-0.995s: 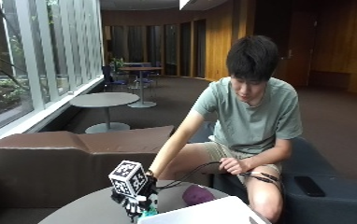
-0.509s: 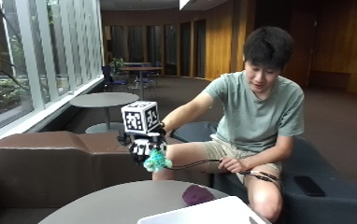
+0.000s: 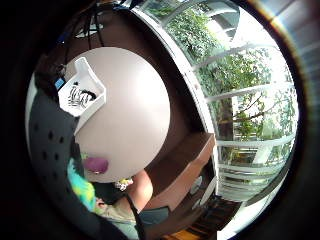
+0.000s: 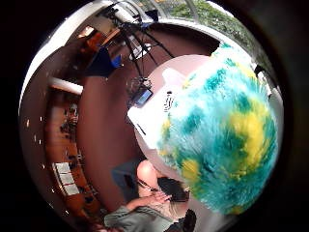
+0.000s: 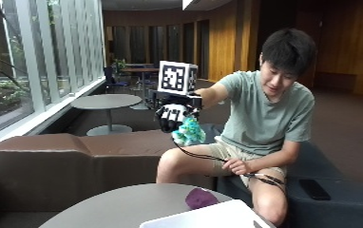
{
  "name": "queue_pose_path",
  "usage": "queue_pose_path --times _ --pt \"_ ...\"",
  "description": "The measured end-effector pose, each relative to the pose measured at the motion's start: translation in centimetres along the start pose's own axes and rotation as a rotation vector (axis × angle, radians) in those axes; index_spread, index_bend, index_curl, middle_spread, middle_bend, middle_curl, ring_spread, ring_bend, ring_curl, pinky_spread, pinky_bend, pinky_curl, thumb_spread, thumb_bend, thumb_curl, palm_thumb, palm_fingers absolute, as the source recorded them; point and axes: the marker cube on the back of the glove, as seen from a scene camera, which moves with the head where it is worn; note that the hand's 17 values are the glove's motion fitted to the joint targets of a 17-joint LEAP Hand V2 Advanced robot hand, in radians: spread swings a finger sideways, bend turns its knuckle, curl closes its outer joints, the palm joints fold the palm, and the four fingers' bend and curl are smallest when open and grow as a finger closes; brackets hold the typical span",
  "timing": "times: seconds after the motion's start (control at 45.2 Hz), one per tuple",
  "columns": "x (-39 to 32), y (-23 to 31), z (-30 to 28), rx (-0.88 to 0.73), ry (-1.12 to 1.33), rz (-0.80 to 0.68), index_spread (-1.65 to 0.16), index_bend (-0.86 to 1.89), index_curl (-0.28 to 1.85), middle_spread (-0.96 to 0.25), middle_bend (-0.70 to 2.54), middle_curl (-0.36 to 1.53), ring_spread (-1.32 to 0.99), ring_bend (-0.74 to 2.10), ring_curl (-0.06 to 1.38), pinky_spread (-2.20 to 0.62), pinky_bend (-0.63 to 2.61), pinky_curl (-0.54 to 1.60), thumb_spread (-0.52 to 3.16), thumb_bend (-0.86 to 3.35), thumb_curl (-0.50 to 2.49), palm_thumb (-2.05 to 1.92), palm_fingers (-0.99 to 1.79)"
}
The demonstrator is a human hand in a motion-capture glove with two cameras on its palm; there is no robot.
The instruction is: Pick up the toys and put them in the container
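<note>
My gloved right hand (image 5: pixel 172 116) is raised high above the round table (image 5: pixel 118 206) and grips a fluffy teal and yellow toy (image 5: pixel 189 132), which hangs below the fingers. The same toy (image 4: pixel 224 140) fills much of the thumb side palm view. A purple toy (image 5: pixel 199 198) lies on the table near the person's knee, also seen as the purple toy (image 3: pixel 96 164) in the little finger side view. The white container (image 5: pixel 213 217) stands at the table's near edge; from above, the container (image 3: pixel 80 90) shows a striped item inside.
A brown bench (image 5: pixel 55 161) runs behind the table, beside tall windows. The person's bare left hand (image 5: pixel 235 166) rests on the thigh holding cables. A dark phone (image 5: pixel 313 189) lies on the seat. A tripod (image 4: pixel 137 43) stands beyond the table.
My hand rose from the tabletop, where it took hold of the teal and yellow toy, to chest height and higher. The purple toy stays put on the table.
</note>
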Motion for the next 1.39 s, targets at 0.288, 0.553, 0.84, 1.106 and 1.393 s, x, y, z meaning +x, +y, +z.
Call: queue_pose_path --times 0.288,0.553,0.84,1.106,1.393 --pt "-8.3 -3.4 0.9 -0.014 -0.016 -0.083 -0.19 1.16 0.88 -0.22 1.02 0.90 -0.40 1.15 0.78 -0.35 1.00 0.56 0.19 0.06 1.09 0.63 1.06" --pt "-14.1 -6.7 2.9 0.100 -0.061 -0.236 -0.18 1.15 0.90 -0.22 1.02 0.92 -0.40 1.16 0.78 -0.35 1.00 0.57 0.20 0.05 1.15 0.61 1.05" --pt "-19.8 -8.6 6.5 0.109 -0.107 -0.209 -0.18 1.15 0.93 -0.22 1.02 0.93 -0.40 1.16 0.79 -0.35 1.00 0.58 0.21 0.05 1.20 0.61 1.04" --pt "-20.7 -8.6 8.9 0.016 -0.047 -0.143 -0.18 1.14 0.95 -0.24 0.99 0.93 -0.41 1.14 0.79 -0.35 0.99 0.58 0.24 0.04 1.25 0.60 0.98" --pt "-20.2 -7.6 11.9 -0.239 0.055 -0.107 -0.20 0.89 0.95 -0.29 0.76 0.89 -0.40 1.10 0.79 -0.35 1.09 0.59 0.46 0.00 1.25 0.56 0.47"
